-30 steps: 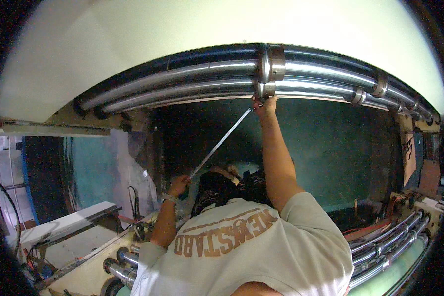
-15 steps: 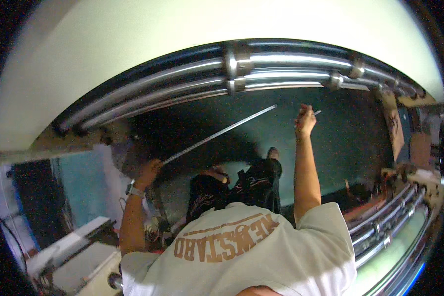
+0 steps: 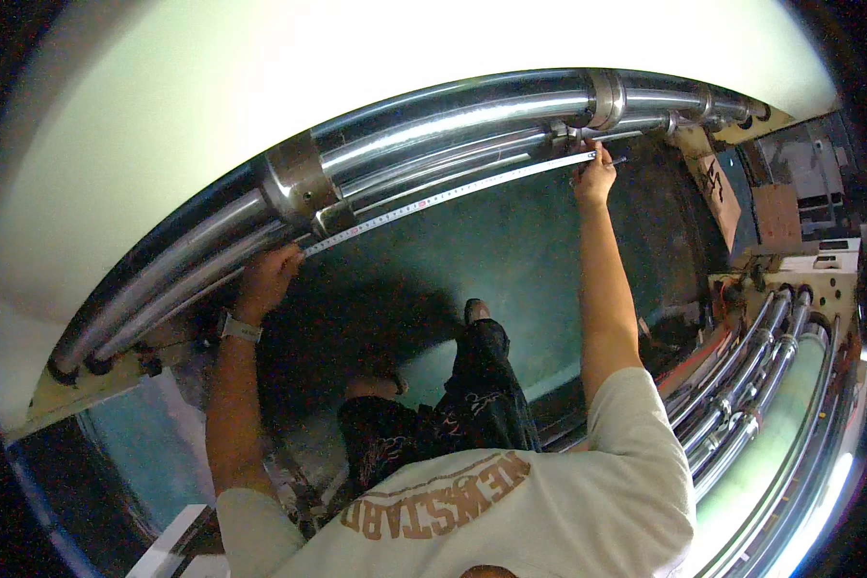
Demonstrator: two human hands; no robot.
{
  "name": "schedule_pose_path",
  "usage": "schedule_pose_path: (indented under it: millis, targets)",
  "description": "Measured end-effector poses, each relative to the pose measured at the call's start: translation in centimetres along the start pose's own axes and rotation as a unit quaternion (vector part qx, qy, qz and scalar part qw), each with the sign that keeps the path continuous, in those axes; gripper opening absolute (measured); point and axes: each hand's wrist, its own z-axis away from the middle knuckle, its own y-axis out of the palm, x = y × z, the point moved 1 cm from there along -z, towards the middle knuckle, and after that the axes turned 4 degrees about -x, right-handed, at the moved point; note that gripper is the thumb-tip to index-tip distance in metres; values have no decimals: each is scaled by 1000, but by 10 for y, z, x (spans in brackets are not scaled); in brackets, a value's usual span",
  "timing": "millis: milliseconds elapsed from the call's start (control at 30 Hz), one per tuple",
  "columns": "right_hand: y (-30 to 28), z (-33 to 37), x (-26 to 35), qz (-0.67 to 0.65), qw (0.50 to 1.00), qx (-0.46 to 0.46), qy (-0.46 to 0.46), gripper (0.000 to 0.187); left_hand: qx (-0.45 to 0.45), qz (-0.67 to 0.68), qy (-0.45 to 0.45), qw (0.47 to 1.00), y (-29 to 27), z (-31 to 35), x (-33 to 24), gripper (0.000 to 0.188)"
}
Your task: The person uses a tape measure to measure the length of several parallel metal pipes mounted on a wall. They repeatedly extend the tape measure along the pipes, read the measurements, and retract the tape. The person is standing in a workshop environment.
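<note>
A white tape measure is stretched taut along the near side of the steel rollers. Its left part runs out of my left hand, closed around it beside the left metal collar; the tape's case is hidden. My right hand pinches the tape's far end just below the right metal collar. A thin pen-like stick pokes out from the same fingers.
Large pale machine panels rise behind the rollers. More steel rods and a pale green roller stand at the lower right. A cardboard piece leans near the right end. Below is a dark green floor.
The tape's free end, earlier loose in the air, is now in my right hand. Both hands have moved up to the rollers, the tape now lies along them, and my view has shifted.
</note>
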Motion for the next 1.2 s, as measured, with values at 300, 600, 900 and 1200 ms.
schedule_pose_path:
  millis: [300, 600, 900, 1200]
  targets:
    - [-1, -14, -15, -50, 998, 28, -38, 16, -15, 7, 28, 999, 19, -30, -13, 21]
    - [-4, -35, -30, -43, 989, 117, -73, 9, -25, -6, 31, 999, 22, -33, 14, 21]
    - [-27, -68, -24, 1, 980, 190, -54, 16, 7, -20, 39, 999, 18, -42, 11, 25]
    - [-13, -55, -19, 8, 975, 220, -39, 6, 79, 70, -3, 994, 24, -55, 30, 22]
